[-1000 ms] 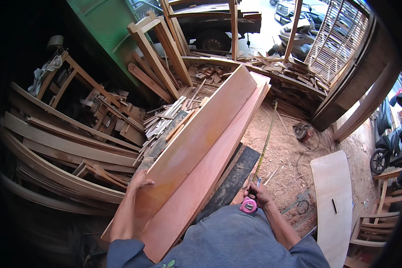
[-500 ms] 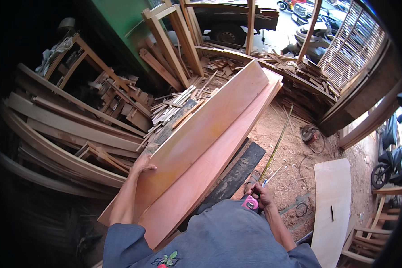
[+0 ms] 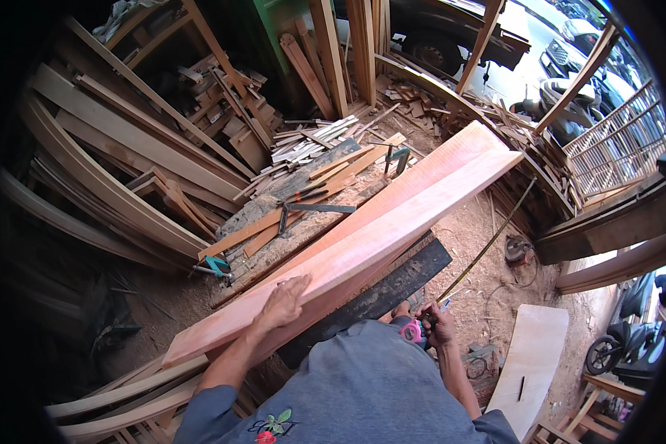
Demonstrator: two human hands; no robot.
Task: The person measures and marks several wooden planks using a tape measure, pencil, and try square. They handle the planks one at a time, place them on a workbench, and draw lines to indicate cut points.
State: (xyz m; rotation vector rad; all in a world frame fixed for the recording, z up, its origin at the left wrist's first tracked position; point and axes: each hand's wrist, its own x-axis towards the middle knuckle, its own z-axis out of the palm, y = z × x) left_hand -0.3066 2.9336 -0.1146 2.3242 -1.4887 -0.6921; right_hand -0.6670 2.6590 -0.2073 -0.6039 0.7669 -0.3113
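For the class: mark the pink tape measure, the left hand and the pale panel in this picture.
Pink tape measure (image 3: 411, 331): head view, on its case.
Left hand (image 3: 283, 302): head view, on its back.
Pale panel (image 3: 533, 355): head view, on its broad face.

The view comes from the left of two fisheye cameras on your head, looking down and forward over your shirt (image 3: 348, 385), with your left hand (image 3: 283, 302) and right hand (image 3: 438, 325) near, the street (image 3: 516, 78) farther off at the upper right.
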